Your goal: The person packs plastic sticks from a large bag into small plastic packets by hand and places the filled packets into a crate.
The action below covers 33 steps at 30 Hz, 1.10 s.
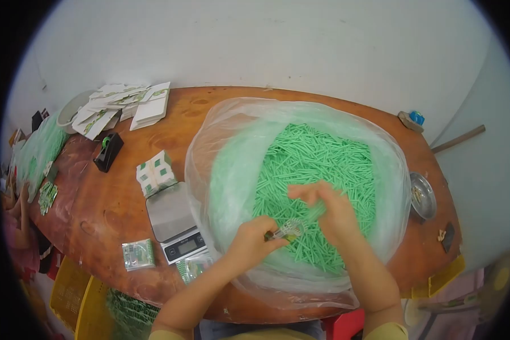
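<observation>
A large clear plastic bag lies open on the wooden table, full of small green sticks. Over its near left part, my left hand pinches a small clear packet. Above the sticks is my right hand, its fingers curled around some green sticks blurred by motion. A digital scale stands left of the bag, with a filled clear packet at its front edge. Another filled packet lies further left.
Behind the scale sits a white and green box stack. A black tape dispenser and white cards are at the back left. A metal bowl stands right. Another person's arm shows at far left.
</observation>
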{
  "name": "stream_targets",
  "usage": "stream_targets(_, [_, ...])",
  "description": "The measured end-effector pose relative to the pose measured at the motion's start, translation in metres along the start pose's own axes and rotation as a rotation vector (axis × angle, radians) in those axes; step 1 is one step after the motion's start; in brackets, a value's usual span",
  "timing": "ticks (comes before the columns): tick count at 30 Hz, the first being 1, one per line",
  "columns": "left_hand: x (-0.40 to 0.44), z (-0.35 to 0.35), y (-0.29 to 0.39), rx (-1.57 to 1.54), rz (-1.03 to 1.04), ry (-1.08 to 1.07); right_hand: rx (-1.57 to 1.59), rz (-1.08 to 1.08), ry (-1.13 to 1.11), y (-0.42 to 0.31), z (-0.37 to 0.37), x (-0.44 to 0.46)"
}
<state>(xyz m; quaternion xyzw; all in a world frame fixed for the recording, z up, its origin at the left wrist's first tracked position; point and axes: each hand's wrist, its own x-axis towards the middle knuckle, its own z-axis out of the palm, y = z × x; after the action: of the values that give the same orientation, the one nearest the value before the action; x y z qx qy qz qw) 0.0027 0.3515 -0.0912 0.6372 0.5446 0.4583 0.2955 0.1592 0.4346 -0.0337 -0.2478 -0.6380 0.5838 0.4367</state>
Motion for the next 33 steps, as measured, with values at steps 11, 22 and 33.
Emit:
stream_targets(11, [-0.007,-0.001,-0.009,-0.21,0.069,0.004,-0.406,-0.003,-0.191,-0.012,0.006,-0.023])
stream_targets(22, [-0.262,-0.148,-0.08,0.67,-0.629,0.299,-0.79,-0.899,-0.456,-0.034,0.128,-0.054])
stream_targets(33, [-0.599,-0.246,-0.349,0.477,-1.363,1.366,-1.151,-0.186,-0.257,-0.02,0.058,-0.052])
